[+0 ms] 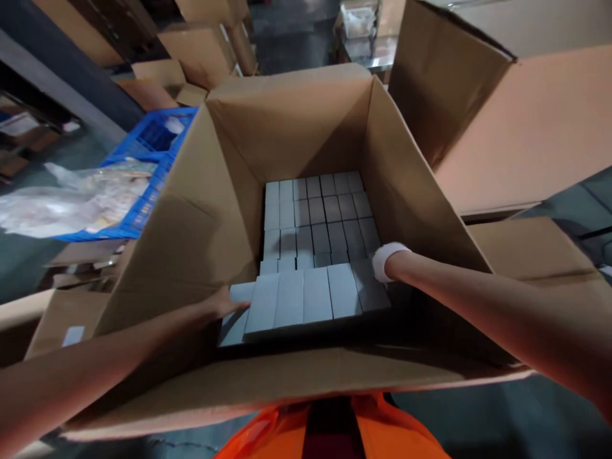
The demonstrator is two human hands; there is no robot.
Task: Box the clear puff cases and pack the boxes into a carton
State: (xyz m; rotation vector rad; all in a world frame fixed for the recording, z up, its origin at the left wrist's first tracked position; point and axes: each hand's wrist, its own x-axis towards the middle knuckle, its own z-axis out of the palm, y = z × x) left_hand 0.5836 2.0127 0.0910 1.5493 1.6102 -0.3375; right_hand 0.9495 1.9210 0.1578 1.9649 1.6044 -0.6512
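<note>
Inside a large open cardboard box point(287, 376), small white boxes point(313, 236) stand packed in rows. The nearest row of white boxes point(291, 299) sits higher than the others, with dark space along its near side. My left hand point(227, 303), bare, presses on the left end of this row; its thumb lies over the outermost box, which is slightly out of line, and the other fingers are hidden. At the opposite end my right hand point(389, 260), in a white glove, grips the row's right side, with its fingertips out of sight. The row is between both hands.
A blue plastic crate point(148, 137) with clear plastic bags point(81, 197) stands at left. Another large carton point(516, 115) rises close on the right, above a lower cardboard box point(535, 248). More cartons point(201, 54) are stacked behind. The box's tall walls surround my forearms.
</note>
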